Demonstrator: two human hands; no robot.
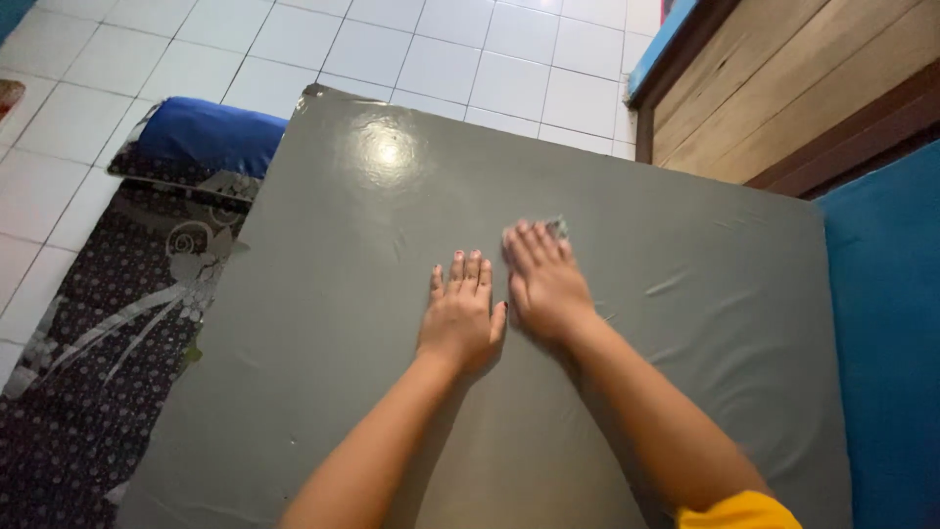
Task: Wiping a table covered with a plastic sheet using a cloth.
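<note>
1. Where the view is nearest the camera, a yellow sleeve edge (739,511) shows at the lower right, on the person's right arm; both bare forearms extend from the bottom edge up toward the middle of the picture.
2. Both forearms lie over a grey sheet (323,333), a smooth, slightly wrinkled covering that fills most of the view and carries a bright light reflection near its far edge.
3. Left hand (460,313): flat, palm down, fingers straight and close together, resting on the grey sheet. It holds nothing.
4. Right hand (543,284): flat, palm down, just beside the left hand, thumbs nearly touching. Its fingers are extended and slightly spread.
5. Under the right fingertips lies a small pale folded item (556,227); only its far corner shows past the fingers. The hand presses on it rather than gripping it. Its exact kind cannot be told.
6. Left of the sheet lies a dark patterned mat (108,333) with white dots and pale swirls, on the floor.
7. Beyond the mat rests a blue cushion (211,132), touching the sheet's far left corner.
8. Right of the sheet runs a blue surface (886,333).
9. Farthest away are the white tiled floor (441,49) and, at the upper right, a wooden panel (783,78).
</note>
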